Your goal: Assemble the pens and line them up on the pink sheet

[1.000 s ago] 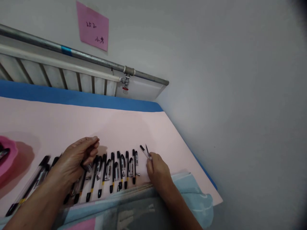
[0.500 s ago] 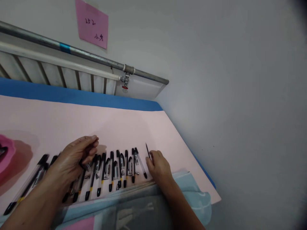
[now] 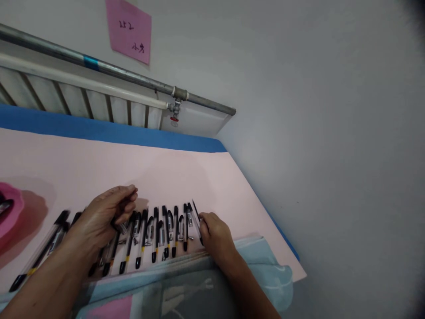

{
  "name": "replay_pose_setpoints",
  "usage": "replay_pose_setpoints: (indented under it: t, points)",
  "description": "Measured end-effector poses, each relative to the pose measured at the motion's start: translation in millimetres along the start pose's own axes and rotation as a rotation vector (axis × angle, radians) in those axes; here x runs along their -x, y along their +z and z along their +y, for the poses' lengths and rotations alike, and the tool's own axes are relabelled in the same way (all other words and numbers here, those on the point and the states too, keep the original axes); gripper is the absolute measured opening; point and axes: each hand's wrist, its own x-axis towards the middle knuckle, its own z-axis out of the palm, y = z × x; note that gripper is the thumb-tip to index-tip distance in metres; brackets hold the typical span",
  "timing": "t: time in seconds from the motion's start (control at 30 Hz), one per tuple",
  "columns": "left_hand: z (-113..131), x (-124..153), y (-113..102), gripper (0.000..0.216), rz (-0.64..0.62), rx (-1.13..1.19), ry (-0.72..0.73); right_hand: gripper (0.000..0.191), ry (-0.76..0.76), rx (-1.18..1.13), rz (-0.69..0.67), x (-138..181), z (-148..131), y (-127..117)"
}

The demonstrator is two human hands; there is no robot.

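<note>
Several clear pens with black caps (image 3: 156,235) lie side by side in a row near the front edge of a pink table sheet (image 3: 133,173). My left hand (image 3: 102,219) rests curled over the left part of the row, its fingers closed on something small I cannot make out. My right hand (image 3: 215,235) is at the row's right end, pinching a thin black pen refill (image 3: 195,210) that points away from me. The rightmost pen (image 3: 192,221) lies just beside those fingers.
A pink dish (image 3: 9,212) sits at the far left. Light blue cloth (image 3: 259,270) covers the table's front right corner. Behind the table run a blue strip (image 3: 116,133), a radiator (image 3: 83,104) and a metal pipe (image 3: 133,79). A pink note (image 3: 129,31) hangs on the wall.
My right hand laid a clear pen down at the right end of the row and kept the thin refill, shifting slightly left toward that pen. My left hand barely moved.
</note>
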Motion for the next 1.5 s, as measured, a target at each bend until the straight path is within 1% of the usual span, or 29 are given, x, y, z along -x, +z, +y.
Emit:
replay_pose_setpoints:
  t: [0.13,0.2,0.3,0.4,0.47,0.57,0.7,0.8,0.97,1.17,1.3,1.4,1.5]
  points:
    - [0,0,0,0.016,0.008,-0.004,0.011,0.025,-0.018,-0.09,-0.026,1,-3,0]
    - [0,0,0,0.016,-0.004,-0.001,0.011,0.024,-0.014,-0.138,-0.014,1,-5,-2]
    - [0,-1,-2,0.016,-0.007,0.009,0.007,0.018,0.005,-0.202,0.023,4,-8,-8]
    - [0,-2,-3,0.016,-0.001,0.01,0.007,0.011,-0.011,-0.262,-0.008,9,-14,-14]
    - [0,-1,-2,0.016,-0.001,0.009,0.004,0.021,-0.037,-0.279,-0.037,12,-20,-16]
    - [0,-1,-2,0.016,0.0,0.005,0.005,0.039,-0.045,-0.271,-0.045,15,-27,-15]
    - [-1,-2,-3,0.015,-0.008,0.015,0.0,0.049,-0.024,-0.246,-0.04,14,-30,-11]
    - [-2,-4,-4,0.013,-0.006,0.01,0.005,0.049,-0.043,-0.246,-0.047,13,-29,-9]
    - [-2,-5,-4,0.01,0.033,-0.007,0.01,0.05,-0.067,-0.26,-0.04,13,-25,-8]
    - [-1,-4,-3,0.008,0.015,0.001,0.01,0.042,-0.064,-0.239,-0.013,14,-25,-11]
    - [-2,-4,-3,0.008,0.021,-0.006,0.006,0.042,-0.138,-0.199,0.046,11,-34,-9]
    - [-2,-3,-3,0.008,0.027,-0.013,0.007,0.04,-0.19,-0.176,0.019,6,-44,-4]
    - [-2,-2,-2,0.009,0.02,-0.014,0.007,0.041,-0.194,-0.153,-0.007,3,-51,0]
